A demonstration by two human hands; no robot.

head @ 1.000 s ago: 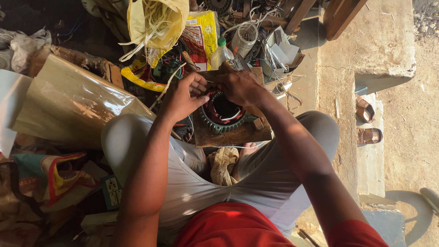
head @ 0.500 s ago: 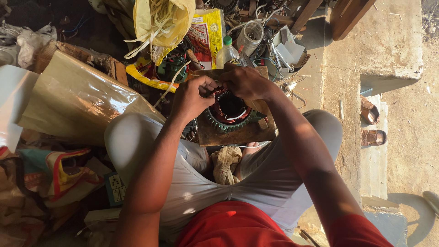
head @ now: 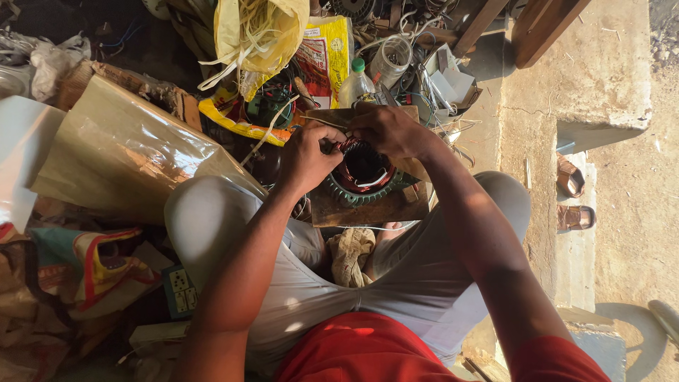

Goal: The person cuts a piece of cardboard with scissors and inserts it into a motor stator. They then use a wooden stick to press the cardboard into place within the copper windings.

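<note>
A: Shifted since earlier: both hands, slightly lower, onto round copper-wound green motor stator (head: 364, 173) atop wooden block (head: 371, 205) between knees.

B: Left hand (head: 308, 157) and right hand (head: 387, 131) pinch windings. Step: dressing coils; next likely needs careful tucking.

The ring-shaped motor core (head: 363, 173) shows coppery red windings inside a green toothed rim, resting on a brown wooden board (head: 368, 206). Behind hang a pale yellow plastic bag (head: 258, 35) and a yellow-and-red printed sack (head: 324, 60) (a green-capped clear bottle (head: 356, 85) beside it). The trousers (head: 332, 283) are light grey, the shirt (head: 368, 350) red.
</note>
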